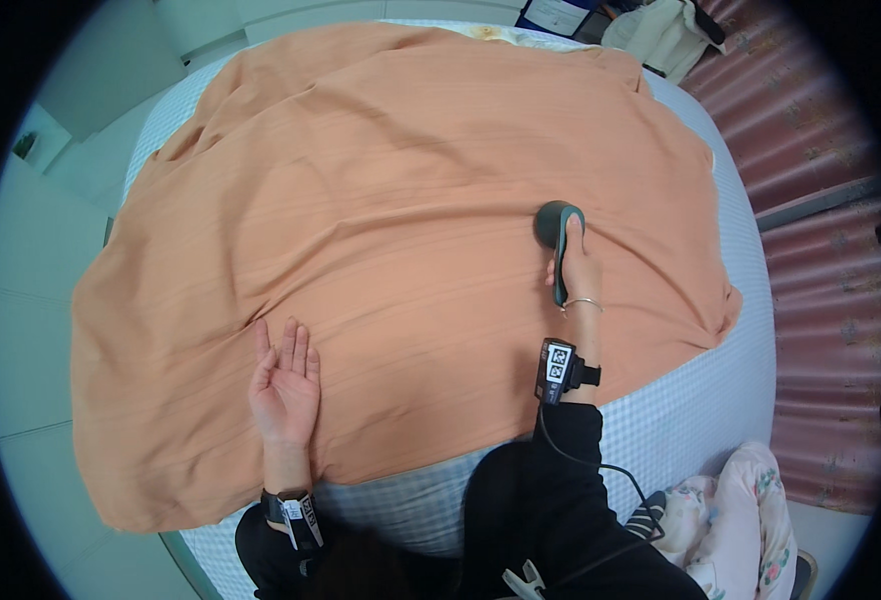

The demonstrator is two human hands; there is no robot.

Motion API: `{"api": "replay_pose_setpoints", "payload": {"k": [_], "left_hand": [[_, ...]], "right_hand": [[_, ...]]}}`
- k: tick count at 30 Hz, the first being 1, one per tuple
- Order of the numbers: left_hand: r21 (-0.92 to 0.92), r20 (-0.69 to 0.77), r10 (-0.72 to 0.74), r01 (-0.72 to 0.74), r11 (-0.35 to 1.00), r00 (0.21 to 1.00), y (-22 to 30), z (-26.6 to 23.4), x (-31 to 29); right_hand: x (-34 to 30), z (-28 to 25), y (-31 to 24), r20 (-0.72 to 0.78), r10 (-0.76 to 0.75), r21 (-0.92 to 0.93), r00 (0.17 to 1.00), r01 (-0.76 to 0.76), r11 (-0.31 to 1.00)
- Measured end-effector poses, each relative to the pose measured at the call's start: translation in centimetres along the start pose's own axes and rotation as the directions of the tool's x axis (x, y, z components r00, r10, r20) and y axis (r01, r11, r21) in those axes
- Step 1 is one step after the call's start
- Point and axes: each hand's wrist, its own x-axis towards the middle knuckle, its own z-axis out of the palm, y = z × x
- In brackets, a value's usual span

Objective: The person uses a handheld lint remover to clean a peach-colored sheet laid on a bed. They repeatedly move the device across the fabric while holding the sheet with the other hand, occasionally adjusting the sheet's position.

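An orange blanket lies spread over the bed, with low folds running across it. My right hand is closed round the handle of a dark green fabric shaver, thumb along its top. The shaver's round head is down at the blanket right of the middle; its underside is hidden. At the near left, my left hand rests palm up on the blanket, open, fingers stretched out and holding nothing.
A blue and white checked sheet shows round the blanket. Floral fabric is bunched at the near right. A cable runs along my right arm from a wrist device. Pinkish curtains hang along the right side.
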Motion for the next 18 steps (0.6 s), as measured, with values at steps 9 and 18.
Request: {"api": "replay_pose_setpoints", "payload": {"k": [9,18], "left_hand": [[-0.013,-0.017,-0.007,0.007,1.0,1.0,0.0,0.2,-0.1],[0.002,-0.011,-0.001,0.001,1.0,1.0,-0.1,0.4,-0.2]], "right_hand": [[-6.0,6.0,-1.4,0.424,0.004,-0.185,0.906,0.082,0.979],[-13.0,13.6,0.9,0.603,-0.111,-0.106,0.79,0.217,0.97]]}}
